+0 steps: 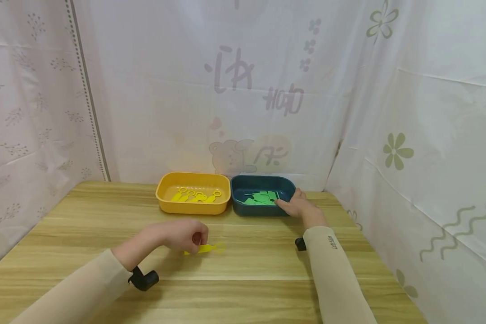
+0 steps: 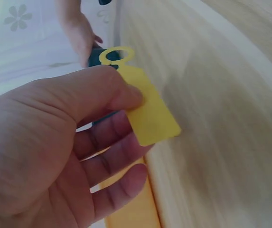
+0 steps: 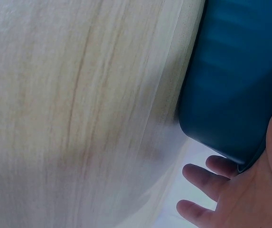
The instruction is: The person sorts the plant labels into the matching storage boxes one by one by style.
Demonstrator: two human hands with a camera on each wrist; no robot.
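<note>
Over the table's middle, my left hand [image 1: 185, 235] pinches a flat yellow tag with a ring at one end [image 2: 154, 116]. Its thumb presses on the tag's face near the ring, and the other fingers bend behind. My right hand [image 1: 299, 207] is at the right end of a dark teal bin [image 1: 245, 210], thumb over the rim and fingers spread loosely outside the end wall in the right wrist view. Flat green pieces [image 1: 260, 198] lie inside that bin, close to the thumb; whether it touches one I cannot tell.
A yellow-orange bin [image 1: 192, 208] stands directly left of the teal one, with several yellow ringed tags [image 1: 196, 196] in it. Both bins are at the back of the wooden table [image 1: 243, 297]. Patterned white curtains [image 1: 154, 99] hang behind and on both sides.
</note>
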